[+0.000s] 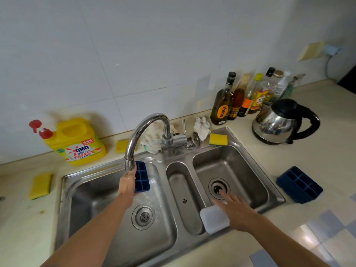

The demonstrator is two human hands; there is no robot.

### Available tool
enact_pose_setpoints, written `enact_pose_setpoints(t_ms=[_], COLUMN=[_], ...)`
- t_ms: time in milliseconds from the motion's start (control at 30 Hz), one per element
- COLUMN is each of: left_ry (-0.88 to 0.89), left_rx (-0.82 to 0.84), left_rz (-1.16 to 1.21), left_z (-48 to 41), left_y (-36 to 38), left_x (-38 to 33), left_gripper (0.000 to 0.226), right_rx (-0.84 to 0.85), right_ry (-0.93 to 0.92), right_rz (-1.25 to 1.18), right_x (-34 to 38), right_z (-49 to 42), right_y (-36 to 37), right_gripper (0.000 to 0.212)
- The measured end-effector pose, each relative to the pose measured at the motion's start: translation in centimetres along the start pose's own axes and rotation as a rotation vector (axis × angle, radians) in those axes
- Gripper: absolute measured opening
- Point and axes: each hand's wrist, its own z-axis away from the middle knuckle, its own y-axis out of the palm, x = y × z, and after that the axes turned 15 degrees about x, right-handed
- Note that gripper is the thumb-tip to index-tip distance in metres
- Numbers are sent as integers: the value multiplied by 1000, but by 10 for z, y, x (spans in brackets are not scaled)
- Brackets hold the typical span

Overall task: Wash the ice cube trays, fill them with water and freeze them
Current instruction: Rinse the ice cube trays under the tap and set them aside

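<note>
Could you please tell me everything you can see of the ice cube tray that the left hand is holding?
The tray is dark blue, looks like plastic or silicone, with two columns of square cells; about three rows show. It is held over the left sink basin, just below the faucet spout, cells toward the camera. The left hand grips its left edge, hiding part of it. No water stream is visible.

Left hand (127, 180) covering left edge of dark blue ice cube tray (142, 177), fingers hiding behind it; curved chrome faucet spout (143, 132) overlapping tray's top corner; right hand (234, 211) blurring at fingertips, hiding part of white square sponge (213, 218); both forearms running off bottom edge; labels on cluster of glass bottles (248, 97) mostly too small for reading; crumpled white cloth (152, 137) partly hiding behind faucet.
</note>
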Motion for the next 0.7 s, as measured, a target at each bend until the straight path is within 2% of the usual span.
enact_pose_setpoints(t_ms=[167,367,533,600,700], left_ry=[2,-47,-71,-66,-38], left_rx=[88,82,87,129,159], left_rz=[115,169,270,275,309], left_z=[4,11,15,18,21], left_y=[-4,-7,-11,-14,-20], left_x=[2,3,2,2,3], left_gripper=[35,38,43,41,31], right_rx=[-100,-261,-199,-174,-104], right_ry=[-97,-271,-387,-413,-427], right_rz=[-162,-454,-728,-812,-1086], right_x=[26,92,156,174,192], right_z=[-3,-25,-36,-41,-45], right_y=[-34,-72,-96,-101,-108], right_gripper=[95,73,72,63,45])
